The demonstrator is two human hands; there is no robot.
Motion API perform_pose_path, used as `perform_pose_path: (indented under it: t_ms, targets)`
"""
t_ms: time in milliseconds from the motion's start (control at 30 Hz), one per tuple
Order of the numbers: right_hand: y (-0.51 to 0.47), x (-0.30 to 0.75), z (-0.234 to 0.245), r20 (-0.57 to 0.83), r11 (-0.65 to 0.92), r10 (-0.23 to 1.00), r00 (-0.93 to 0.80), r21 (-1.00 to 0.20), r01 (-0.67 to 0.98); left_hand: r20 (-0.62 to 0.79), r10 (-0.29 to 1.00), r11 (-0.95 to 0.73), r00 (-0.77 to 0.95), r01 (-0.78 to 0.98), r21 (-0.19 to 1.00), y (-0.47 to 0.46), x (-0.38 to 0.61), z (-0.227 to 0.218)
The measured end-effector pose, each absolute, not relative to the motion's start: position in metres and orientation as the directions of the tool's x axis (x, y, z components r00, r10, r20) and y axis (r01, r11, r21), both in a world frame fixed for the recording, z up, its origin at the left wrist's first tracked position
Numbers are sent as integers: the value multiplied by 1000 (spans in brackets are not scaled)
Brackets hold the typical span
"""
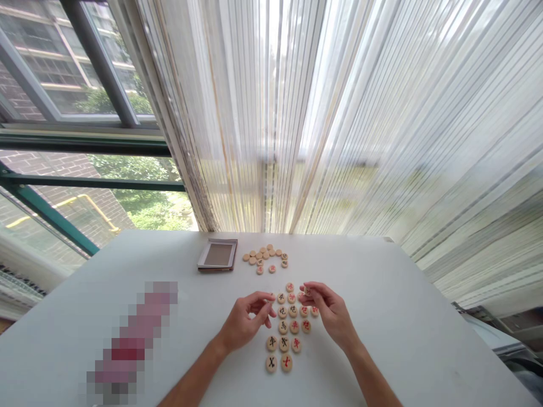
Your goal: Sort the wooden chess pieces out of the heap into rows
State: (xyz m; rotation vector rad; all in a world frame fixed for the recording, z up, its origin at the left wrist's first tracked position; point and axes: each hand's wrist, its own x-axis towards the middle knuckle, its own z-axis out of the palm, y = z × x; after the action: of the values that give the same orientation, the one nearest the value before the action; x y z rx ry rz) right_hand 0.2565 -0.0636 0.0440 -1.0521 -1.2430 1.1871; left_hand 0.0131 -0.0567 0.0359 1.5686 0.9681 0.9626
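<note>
Round wooden Chinese chess pieces with black and red characters lie face up in short rows, among them a black-marked piece (272, 343) and a red-marked piece (287, 363). My right hand (333, 314) pinches a Chinese chess piece (307, 291) between thumb and fingers, just above the right side of the rows. On the left side, my left hand (248, 322) hovers with its fingers bent and apart, the index fingertip beside a partly hidden piece (272, 297). Some pieces near both hands are partly covered by fingers.
Farther back lies a loose group of wooden pieces (262, 250), several of them showing no characters. An open shallow box (218, 254) sits to its left. A blurred-out patch (131, 339) covers something on the white table (403, 316). Striped curtains (271, 113) hang behind.
</note>
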Motion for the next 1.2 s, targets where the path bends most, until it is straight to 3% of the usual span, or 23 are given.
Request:
perform_pose_path:
  t_ms: [567, 800, 1033, 1200]
  targets:
    - [-84, 225, 46, 111, 89, 941, -319, -993, -83, 176, 913, -253, 367, 173, 952, -59, 19, 44]
    - [-89, 214, 47, 66, 74, 959, -277, -997, 21, 204, 897, -297, 392, 192, 935, -62, 20, 46]
    - [-89, 213, 43, 44, 27, 968, -247, -997, -71, 234, 861, -335, 452, 157, 929, -63, 22, 45]
    - [-89, 212, 44, 54, 32, 965, -257, -995, -92, 232, 886, -318, 401, 164, 934, -62, 23, 45]
